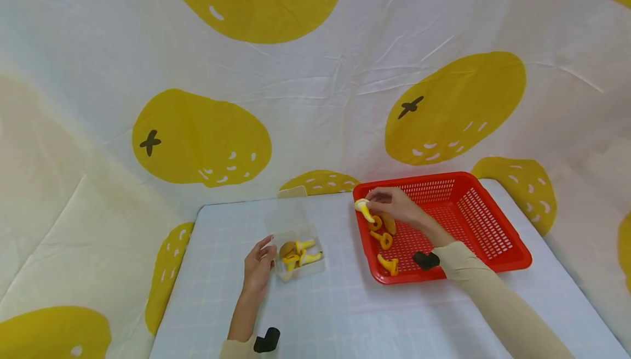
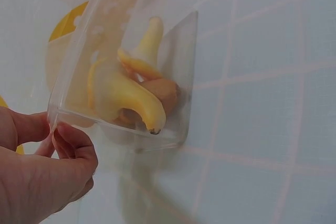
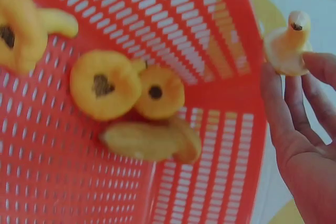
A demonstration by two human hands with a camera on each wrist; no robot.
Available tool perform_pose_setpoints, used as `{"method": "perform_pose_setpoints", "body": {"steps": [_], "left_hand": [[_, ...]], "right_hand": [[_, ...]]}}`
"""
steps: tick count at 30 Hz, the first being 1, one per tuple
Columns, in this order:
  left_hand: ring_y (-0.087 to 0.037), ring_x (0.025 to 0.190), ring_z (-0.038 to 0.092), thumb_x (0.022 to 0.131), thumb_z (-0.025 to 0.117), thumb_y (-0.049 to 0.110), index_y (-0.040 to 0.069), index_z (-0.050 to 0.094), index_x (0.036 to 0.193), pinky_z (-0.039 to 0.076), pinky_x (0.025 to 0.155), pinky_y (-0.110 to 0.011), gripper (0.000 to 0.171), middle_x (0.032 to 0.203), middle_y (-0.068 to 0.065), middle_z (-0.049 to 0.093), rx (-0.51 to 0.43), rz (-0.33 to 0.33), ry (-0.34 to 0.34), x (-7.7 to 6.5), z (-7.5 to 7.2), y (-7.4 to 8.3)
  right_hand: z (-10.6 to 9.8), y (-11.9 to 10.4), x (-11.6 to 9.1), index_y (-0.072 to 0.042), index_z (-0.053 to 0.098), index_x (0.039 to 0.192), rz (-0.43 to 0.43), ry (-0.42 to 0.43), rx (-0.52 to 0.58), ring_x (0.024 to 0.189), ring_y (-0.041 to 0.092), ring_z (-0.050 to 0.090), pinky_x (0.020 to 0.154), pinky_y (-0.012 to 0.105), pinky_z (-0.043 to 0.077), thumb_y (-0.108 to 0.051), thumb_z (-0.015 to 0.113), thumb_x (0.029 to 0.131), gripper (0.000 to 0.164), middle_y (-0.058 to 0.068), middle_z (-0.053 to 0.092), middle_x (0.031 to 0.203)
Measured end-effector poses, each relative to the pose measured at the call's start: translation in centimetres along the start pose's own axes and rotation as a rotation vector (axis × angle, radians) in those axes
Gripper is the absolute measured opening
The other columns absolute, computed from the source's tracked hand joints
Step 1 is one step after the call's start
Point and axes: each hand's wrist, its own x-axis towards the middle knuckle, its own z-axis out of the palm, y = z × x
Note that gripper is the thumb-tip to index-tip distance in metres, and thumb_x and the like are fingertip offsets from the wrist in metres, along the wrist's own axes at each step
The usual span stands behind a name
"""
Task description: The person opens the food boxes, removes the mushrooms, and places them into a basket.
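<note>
My right hand (image 1: 394,204) pinches a pale yellow mushroom (image 1: 365,209) by its cap between thumb and fingers, over the left rim of a red basket (image 1: 498,222). In the right wrist view that mushroom (image 3: 290,51) points its dark-tipped stem upward. Inside the basket, along its left side, lie several orange-yellow mushrooms (image 3: 102,85) and a brownish one (image 3: 139,141). My left hand (image 1: 258,268) pinches the upper edge of a clear plastic box (image 2: 68,95) between thumb and fingers. Yellow mushrooms (image 2: 123,93) and a brown-capped one (image 1: 287,249) fill the box.
Both containers stand on a pale checked tabletop (image 1: 222,238), the box left of the basket. Behind the table hangs a white cloth (image 1: 305,101) printed with big yellow fruit shapes. A small beige piece (image 1: 292,192) shows at the table's back edge.
</note>
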Motion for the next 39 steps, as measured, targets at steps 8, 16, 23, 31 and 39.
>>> {"method": "perform_pose_setpoints", "body": {"steps": [8,16,23,31,39], "left_hand": [[-0.024,0.102,0.056,0.104,0.06,0.009,0.001,0.056,0.144,0.049,0.076,-0.025,0.041,0.119,-0.018,0.061,-0.017,0.003,0.002,0.1,0.0,0.0],[-0.019,0.097,0.056,0.104,0.06,0.01,0.001,0.057,0.143,0.05,0.077,-0.025,0.04,0.118,-0.017,0.061,-0.008,0.001,0.003,-0.1,-0.1,0.0],[-0.021,0.097,0.056,0.104,0.061,0.012,0.001,0.056,0.144,0.05,0.077,-0.027,0.042,0.114,-0.011,0.061,-0.014,0.007,-0.002,-0.3,-0.1,0.2],[-0.019,0.092,0.055,0.104,0.061,0.011,0.0,0.055,0.144,0.049,0.074,-0.026,0.042,0.113,-0.013,0.062,-0.03,0.011,-0.018,-0.1,-0.2,0.1],[-0.017,0.089,0.054,0.104,0.061,0.011,0.0,0.055,0.145,0.048,0.072,-0.025,0.043,0.111,-0.009,0.063,-0.033,0.01,-0.026,-0.1,-0.3,0.0]], "right_hand": [[-2.4,1.7,-0.8,0.002,0.066,0.122,0.055,0.048,-0.006,0.113,0.036,0.062,0.104,0.056,0.046,-0.023,0.068,0.101,0.033,0.02,0.067,0.118],[-4.2,3.9,-1.1,0.002,0.067,0.12,0.1,0.079,-0.069,0.113,0.035,0.061,0.103,0.054,0.047,-0.022,0.068,0.101,0.031,0.018,0.067,0.119],[-5.3,5.3,-1.4,0.005,0.067,0.12,0.108,0.09,-0.111,0.112,0.038,0.061,0.1,0.055,0.049,-0.018,0.066,0.102,0.029,0.021,0.066,0.12],[-5.8,7.0,-1.2,0.008,0.067,0.116,0.181,0.105,-0.163,0.1,0.034,0.064,0.091,0.049,0.053,-0.014,0.066,0.101,0.027,0.021,0.069,0.11],[-5.2,8.7,-0.7,0.008,0.07,0.106,0.168,0.089,-0.221,0.088,0.026,0.064,0.079,0.038,0.054,-0.007,0.07,0.097,0.018,0.015,0.069,0.098]]}}
